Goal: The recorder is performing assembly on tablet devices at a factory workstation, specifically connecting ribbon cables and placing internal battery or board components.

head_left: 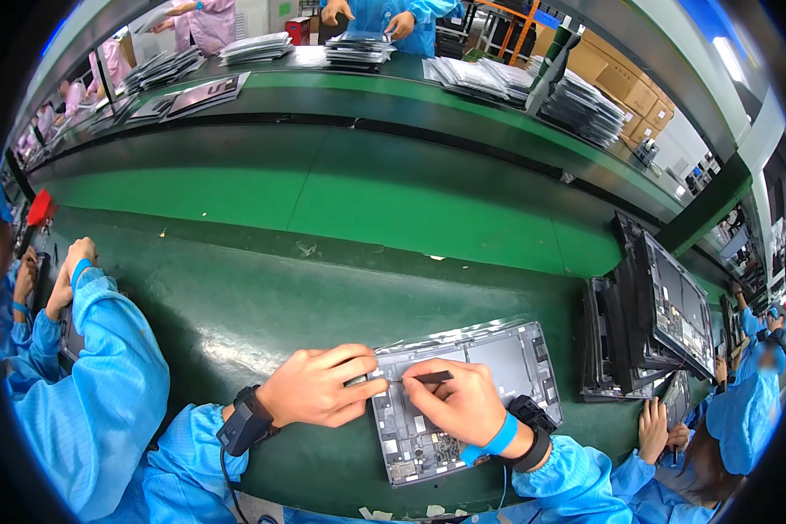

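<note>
Bright, even overhead lighting throws soft glare on the green bench (262, 314) and faint shadows beneath the hands, focus sharp centrally, with strong fisheye bending and dark vignetting toward the rim.

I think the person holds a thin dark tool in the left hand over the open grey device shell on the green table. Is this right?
Not quite: the head view shows the thin dark tool in the right hand, not the left. The left hand rests on the left edge of the open grey device shell, which lies on the green table.
</note>
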A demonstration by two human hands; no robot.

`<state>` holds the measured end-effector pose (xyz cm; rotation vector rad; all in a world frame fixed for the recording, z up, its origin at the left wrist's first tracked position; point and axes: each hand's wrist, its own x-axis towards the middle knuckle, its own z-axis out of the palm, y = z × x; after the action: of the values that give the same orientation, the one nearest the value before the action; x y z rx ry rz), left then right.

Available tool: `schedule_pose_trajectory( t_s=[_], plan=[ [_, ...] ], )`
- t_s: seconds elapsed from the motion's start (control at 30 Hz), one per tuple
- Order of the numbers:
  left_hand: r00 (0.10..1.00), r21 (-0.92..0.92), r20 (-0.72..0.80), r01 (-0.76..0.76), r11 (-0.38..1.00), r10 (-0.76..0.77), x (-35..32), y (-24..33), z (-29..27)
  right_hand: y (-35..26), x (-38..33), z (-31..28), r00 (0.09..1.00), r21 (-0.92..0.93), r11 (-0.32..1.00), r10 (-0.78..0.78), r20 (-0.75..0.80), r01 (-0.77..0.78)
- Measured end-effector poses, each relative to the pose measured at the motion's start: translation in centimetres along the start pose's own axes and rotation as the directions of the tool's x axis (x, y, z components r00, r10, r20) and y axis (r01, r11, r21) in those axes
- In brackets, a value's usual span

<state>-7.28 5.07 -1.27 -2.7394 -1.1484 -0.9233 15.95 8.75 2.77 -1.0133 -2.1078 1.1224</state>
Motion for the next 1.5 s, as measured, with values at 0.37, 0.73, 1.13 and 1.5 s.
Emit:
schedule_pose_trajectory(
  t_s=[0.37, 0.73, 1.13, 1.5],
  plan=[
    [0.969, -0.275, 0.14, 0.237, 0.932, -0.206, 0.4, -0.7, -0.1, -0.1, 0.2, 0.3, 1.0, 0.038, 0.999, 0.014, 0.008, -0.014],
    [0.966, -0.238, 0.143, 0.246, 0.939, -0.217, 0.1, -0.5, -0.5, 0.6, 0.0, 1.0, 0.999, 0.053, 0.998, -0.039, -0.006, 0.039],
    [0.968, -0.281, 0.101, 0.247, 0.927, -0.228, 0.1, -0.5, -0.6, 1.1, -0.2, 1.2, 0.999, 0.117, 0.993, -0.03, -0.016, 0.032],
    [0.972, -0.298, 0.087, 0.232, 0.926, -0.216, -0.1, -0.3, -0.5, 1.4, -0.1, 1.3, 0.999, 0.109, 0.993, -0.036, -0.002, 0.036]
  ],
)
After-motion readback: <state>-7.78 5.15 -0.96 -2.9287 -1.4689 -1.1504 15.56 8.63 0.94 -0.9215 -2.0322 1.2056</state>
